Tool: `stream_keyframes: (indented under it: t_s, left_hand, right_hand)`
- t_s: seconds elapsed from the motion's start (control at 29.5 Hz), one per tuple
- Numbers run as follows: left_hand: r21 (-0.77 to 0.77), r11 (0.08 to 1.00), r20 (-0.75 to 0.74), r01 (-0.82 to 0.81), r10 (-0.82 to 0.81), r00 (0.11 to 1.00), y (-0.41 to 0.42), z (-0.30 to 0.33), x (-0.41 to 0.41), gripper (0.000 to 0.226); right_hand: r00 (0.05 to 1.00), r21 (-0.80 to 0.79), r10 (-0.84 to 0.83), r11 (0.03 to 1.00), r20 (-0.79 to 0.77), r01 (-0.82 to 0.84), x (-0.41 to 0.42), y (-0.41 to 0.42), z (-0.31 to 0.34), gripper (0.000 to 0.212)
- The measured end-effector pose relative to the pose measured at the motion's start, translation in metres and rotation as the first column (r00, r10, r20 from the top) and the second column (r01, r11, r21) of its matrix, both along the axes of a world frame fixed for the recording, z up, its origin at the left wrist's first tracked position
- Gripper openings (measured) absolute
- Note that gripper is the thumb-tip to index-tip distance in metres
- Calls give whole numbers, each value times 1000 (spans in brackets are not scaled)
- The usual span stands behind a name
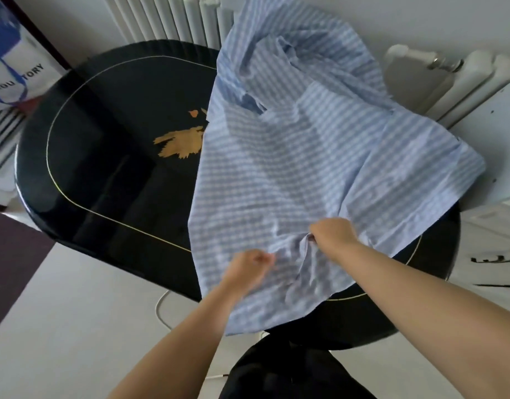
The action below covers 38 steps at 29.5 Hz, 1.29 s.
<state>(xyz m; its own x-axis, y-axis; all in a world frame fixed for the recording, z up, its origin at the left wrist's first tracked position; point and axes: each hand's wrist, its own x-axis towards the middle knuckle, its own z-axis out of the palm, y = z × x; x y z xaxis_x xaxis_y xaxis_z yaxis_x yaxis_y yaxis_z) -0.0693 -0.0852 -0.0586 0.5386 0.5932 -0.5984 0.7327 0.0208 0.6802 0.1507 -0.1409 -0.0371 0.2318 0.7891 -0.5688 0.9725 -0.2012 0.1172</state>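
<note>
both hands are curled tight: the left hand (249, 269) and right hand (333, 233) each bunch the striped blue shirt (305, 156) in their fingers over the black table (110, 168).

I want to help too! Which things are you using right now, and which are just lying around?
In use: blue striped shirt, held by the left hand and right hand; black table under it.
Lying about: white radiator; white bag with blue print; white cable on the floor.

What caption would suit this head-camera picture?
Over a black table, the left hand and right hand grip a blue striped shirt.
</note>
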Motion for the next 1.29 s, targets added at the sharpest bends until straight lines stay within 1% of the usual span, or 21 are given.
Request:
stream_keyframes:
  t_s: [0.07,0.14,0.2,0.27,0.41,0.47,0.54,0.64,0.71,0.78,0.85,0.88,0.92,0.98,1.02,1.05,1.08,1.12,1.19,1.22,1.29]
  left_hand:
    - [329,879,120,-343,322,939,26,-4,-14,12]
    - [419,775,47,-474,502,863,56,-12,-22,31]
    - [339,792,-122,-508,573,811,78,-17,-19,60]
    - [275,846,-201,-457,515,833,88,-17,-7,69]
    - [-68,869,-52,-491,488,871,87,-12,32,65]
    - [-149,852,-22,-501,504,863,79,-7,49,59]
    - [-282,762,22,-582,612,790,75,-2,59,52]
    - [-639,515,57,-572,772,633,68,7,72,37]
    - [-706,550,176,-445,746,642,54,21,81,29]
    - [-603,732,360,-319,606,709,25,34,94,29]
    - [-287,937,464,-197,316,828,-16,51,105,27]
    - [-125,985,466,-118,163,870,-38,56,110,26]
    - [18,999,439,-27,17,898,-61,59,113,31]
    - [231,961,310,149,-218,925,-102,64,117,33]
    - [284,933,232,221,-291,928,-121,67,118,23]
    - [312,908,175,281,-345,922,-139,71,118,16]
    - [328,884,140,333,-394,908,-157,75,119,17]
    - [353,857,109,375,-435,894,-174,79,119,21]
    - [441,796,43,414,-480,876,-203,89,120,21]
    - [508,742,8,438,-512,859,-217,94,121,21]
    - [571,677,-25,463,-550,835,-242,104,123,24]
  right_hand:
    - [953,95,-279,952,-114,290,-2,-24,-7,20]
    - [878,206,-441,856,-184,473,-1,-51,-11,20]
    - [812,240,-525,779,-256,580,-2,-78,-11,15]
    - [743,207,-585,723,-324,659,-7,-102,-9,10]
    - [703,149,-635,700,-320,699,-14,-138,-11,21]
    - [714,119,-625,721,-314,683,-19,-153,-12,21]
    - [717,95,-619,733,-320,674,-22,-168,-14,17]
    - [706,124,-647,706,-289,698,-18,-192,-20,17]
    - [651,118,-694,651,-306,750,-10,-204,-20,18]
    - [626,66,-723,638,-292,767,0,-216,-19,23]
    - [657,-49,-703,692,-270,720,8,-222,-16,43]
    - [638,-67,-703,687,-314,724,10,-221,-10,50]
    - [569,-22,-710,633,-415,774,12,-219,1,50]
    - [317,136,-579,335,-751,932,13,-216,32,35]
    - [212,130,-439,208,-873,969,14,-214,52,39]
    - [136,78,-326,185,-936,980,13,-213,73,64]
    - [105,43,-276,222,-955,974,10,-215,91,91]
    - [146,67,-277,275,-950,959,4,-218,106,107]
    - [381,239,-354,385,-854,891,-5,-232,122,108]
    - [520,341,-413,433,-748,834,-8,-242,125,98]
    - [647,456,-503,460,-573,762,-7,-265,127,61]
